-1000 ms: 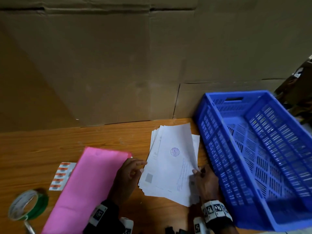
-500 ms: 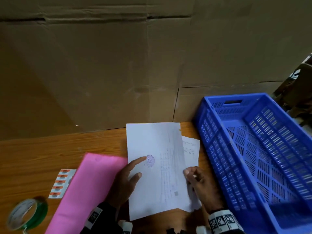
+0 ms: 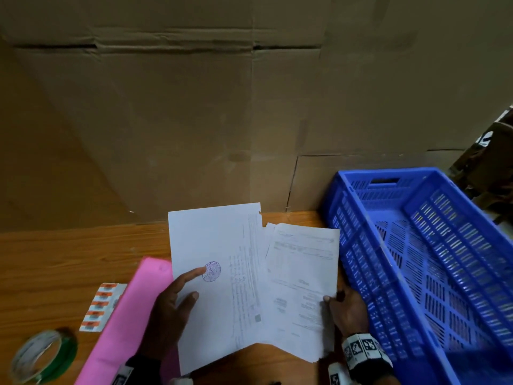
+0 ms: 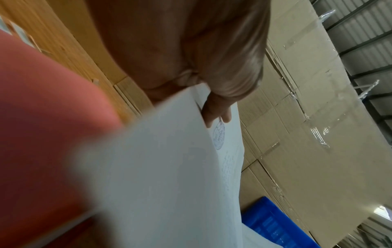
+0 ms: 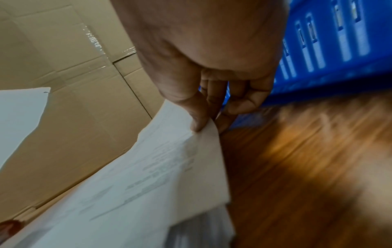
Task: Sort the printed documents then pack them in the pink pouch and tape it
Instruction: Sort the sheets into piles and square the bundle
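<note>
Both hands hold printed documents raised above the wooden table [image 3: 69, 251]. My left hand [image 3: 177, 298] grips the left edge of a stamped sheet [image 3: 216, 273], thumb on its front near the round purple stamp [image 3: 212, 271]; the same sheet [image 4: 191, 167] shows in the left wrist view. My right hand [image 3: 344, 307] pinches the right edge of the remaining stack [image 3: 299, 287] between thumb and fingers [image 5: 199, 120]. The pink pouch [image 3: 130, 320] lies flat on the table at lower left, partly under my left wrist. A green-cored tape roll [image 3: 41, 357] sits at the bottom left corner.
A blue slatted plastic crate [image 3: 433, 262] stands empty on the right, close to my right hand. A strip of orange-and-white labels [image 3: 101, 307] lies left of the pouch. Large cardboard boxes [image 3: 222, 120] wall off the back of the table.
The documents lay on the table a second ago. Both hands have lifted them, and the stamped sheet has been drawn leftward apart from the rest of the stack.
</note>
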Motion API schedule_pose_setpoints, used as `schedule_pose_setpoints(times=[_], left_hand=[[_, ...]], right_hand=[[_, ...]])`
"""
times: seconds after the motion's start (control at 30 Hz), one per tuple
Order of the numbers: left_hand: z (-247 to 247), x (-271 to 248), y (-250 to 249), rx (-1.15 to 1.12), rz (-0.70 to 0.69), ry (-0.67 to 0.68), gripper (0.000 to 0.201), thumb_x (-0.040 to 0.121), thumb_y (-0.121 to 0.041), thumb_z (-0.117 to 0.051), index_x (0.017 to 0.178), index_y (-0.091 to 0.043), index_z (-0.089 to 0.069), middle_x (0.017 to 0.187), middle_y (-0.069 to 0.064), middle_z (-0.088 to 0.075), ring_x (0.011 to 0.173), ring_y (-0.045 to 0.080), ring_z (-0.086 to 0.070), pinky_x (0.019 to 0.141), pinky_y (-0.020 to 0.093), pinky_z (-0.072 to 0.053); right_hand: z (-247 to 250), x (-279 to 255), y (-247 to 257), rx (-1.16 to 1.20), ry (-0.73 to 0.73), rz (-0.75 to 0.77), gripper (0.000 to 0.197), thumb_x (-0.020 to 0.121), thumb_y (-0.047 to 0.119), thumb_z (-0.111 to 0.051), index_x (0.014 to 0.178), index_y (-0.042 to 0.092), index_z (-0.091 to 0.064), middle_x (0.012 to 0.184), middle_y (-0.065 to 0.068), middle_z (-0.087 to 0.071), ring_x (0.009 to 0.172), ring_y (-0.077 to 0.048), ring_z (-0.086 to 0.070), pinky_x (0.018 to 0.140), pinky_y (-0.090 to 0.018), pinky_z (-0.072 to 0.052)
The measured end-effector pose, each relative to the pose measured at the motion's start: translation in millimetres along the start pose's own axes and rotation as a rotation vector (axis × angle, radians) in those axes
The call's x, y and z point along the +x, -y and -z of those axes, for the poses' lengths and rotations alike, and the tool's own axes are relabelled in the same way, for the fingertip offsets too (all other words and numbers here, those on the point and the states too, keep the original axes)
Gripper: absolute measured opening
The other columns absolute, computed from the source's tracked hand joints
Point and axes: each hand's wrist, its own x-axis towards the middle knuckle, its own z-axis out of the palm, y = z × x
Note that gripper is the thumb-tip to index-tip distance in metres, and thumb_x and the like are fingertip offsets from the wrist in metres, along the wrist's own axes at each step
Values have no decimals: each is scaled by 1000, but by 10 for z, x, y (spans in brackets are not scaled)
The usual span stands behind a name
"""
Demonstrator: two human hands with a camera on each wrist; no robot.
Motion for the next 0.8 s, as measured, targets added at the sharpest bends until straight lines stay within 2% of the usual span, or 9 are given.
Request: schedule_pose_setpoints(times=[0.1, 0.17, 0.27, 0.33, 0.4, 0.47, 0.57, 0.7, 0.8], left_hand=[[31, -33, 55, 48, -5, -8, 42, 87, -26, -55, 125, -43, -60, 131, -24, -59, 130, 1, -48, 108, 28, -34], [50, -37, 72, 69, 8, -10, 41, 87, -29, -54, 125, -44, -60, 132, -25, -58, 128, 1, -49, 108, 31, -34], [55, -27, 36, 68, 30, 1, 41, 88, -31, -53, 123, -51, -59, 127, -33, -57, 120, -10, -51, 99, 14, -37], [61, -14, 0, 70, 26, 2, 42, 88, -29, -51, 122, -52, -58, 124, -37, -57, 116, -14, -51, 92, 2, -36], [82, -3, 8, 67, 27, 5, 42, 89, -29, -50, 122, -53, -58, 122, -40, -57, 114, -15, -52, 88, -1, -37], [111, 1, 54, 82, 40, 26, 40, 91, -33, -48, 124, -54, -57, 126, -38, -56, 119, -13, -50, 94, 5, -37], [127, 9, 125, 73, 70, 61, 40, 92, -35, -47, 127, -50, -57, 133, -31, -56, 126, -9, -48, 102, 19, -35], [110, 53, 90, 76, 49, 79, 39, 92, -35, -48, 129, -41, -60, 134, -28, -56, 128, -6, -48, 106, 25, -33], [88, 113, 28, 120, 36, 107, 44, 91, -53, -46, 133, -46, -55, 135, -27, -56, 108, -1, -60, 92, 7, -40]], right_hand=[[7, -32, -37, -8, -42, 93, 10, 86, 15, -74, 93, 11, -68, 87, -6, -69, 90, -34, -65, 84, -42, -54], [18, -54, -24, 29, -69, 108, 13, 85, 14, -77, 88, 11, -65, 85, -5, -65, 89, -33, -64, 85, -41, -52], [44, -89, 20, 113, -86, 66, 16, 87, 15, -76, 80, 12, -61, 85, -6, -65, 89, -31, -62, 84, -39, -49], [90, -117, 65, 180, -128, 96, 14, 91, 15, -69, 82, 15, -59, 83, -7, -64, 86, -32, -62, 78, -39, -49], [196, -183, 166, 247, -160, 157, 13, 97, 14, -61, 86, 18, -55, 80, -7, -62, 79, -30, -60, 66, -35, -43], [348, -248, 301, 329, -200, 238, 13, 99, 12, -56, 89, 20, -53, 78, -6, -62, 74, -26, -59, 60, -33, -41], [587, -283, 471, 430, -247, 315, 10, 98, 14, -57, 94, 22, -55, 77, -5, -65, 69, -24, -60, 60, -38, -47], [815, -332, 655, 650, -107, 347, 5, 102, 9, -55, 102, 13, -58, 81, -12, -67, 61, -14, -57, 53, -27, -48], [818, -443, 786, 729, -10, 367, 7, 101, 5, -54, 98, 10, -58, 72, -11, -63, 61, -18, -54, 52, -24, -46]])
